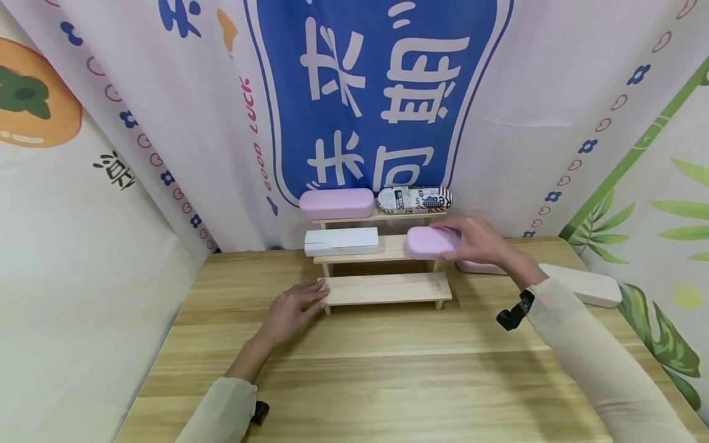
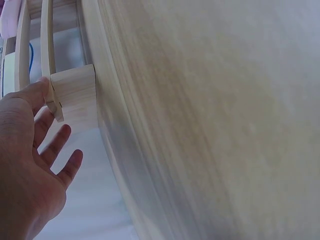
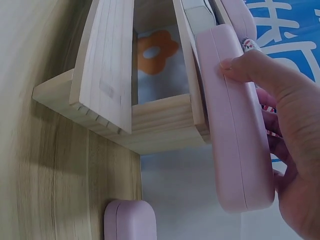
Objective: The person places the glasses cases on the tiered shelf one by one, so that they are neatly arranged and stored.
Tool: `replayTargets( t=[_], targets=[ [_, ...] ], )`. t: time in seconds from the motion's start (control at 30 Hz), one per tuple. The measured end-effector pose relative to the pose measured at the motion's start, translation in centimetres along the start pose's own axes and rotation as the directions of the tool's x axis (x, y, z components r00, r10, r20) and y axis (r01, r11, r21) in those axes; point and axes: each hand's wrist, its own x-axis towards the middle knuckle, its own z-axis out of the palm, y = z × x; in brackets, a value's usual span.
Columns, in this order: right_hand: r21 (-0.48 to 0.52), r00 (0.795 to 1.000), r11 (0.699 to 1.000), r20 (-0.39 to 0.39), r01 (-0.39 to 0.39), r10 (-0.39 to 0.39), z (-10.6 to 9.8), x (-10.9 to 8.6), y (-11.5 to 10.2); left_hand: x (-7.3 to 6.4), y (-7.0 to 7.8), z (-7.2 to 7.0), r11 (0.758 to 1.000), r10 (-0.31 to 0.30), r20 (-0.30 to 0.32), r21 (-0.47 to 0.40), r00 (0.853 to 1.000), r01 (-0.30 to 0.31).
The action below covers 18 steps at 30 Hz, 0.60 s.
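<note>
My right hand [image 1: 477, 239] grips a pinkish-purple glasses case [image 3: 235, 120] at the right end of the middle step, thumb on one long side and fingers on the other. The case overlaps the edge of that step in the right wrist view. My left hand [image 1: 292, 309] touches the left end of the bottom step [image 1: 388, 289] of a three-tier wooden stand, its outer fingers spread in the left wrist view. A white case [image 1: 341, 241] lies on the middle step's left half. On the top step sit a pink case [image 1: 336, 203] and a newsprint-patterned case [image 1: 414, 200].
On the table [image 1: 376, 381], right of the stand, lie another pink case [image 3: 131, 220], partly behind my right arm in the head view, and a whitish case [image 1: 587, 286]. A printed curtain [image 1: 487, 154] hangs right behind the stand.
</note>
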Motion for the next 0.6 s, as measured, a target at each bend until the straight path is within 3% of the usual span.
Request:
replayTargets(
  t=[0.6],
  targets=[
    [-0.065,0.998,0.996,0.032,0.063,-0.061,0.8,1.7,-0.5,0.0,-0.1,0.1,1.0,0.0,-0.001,-0.004,1.0,0.0]
  ],
)
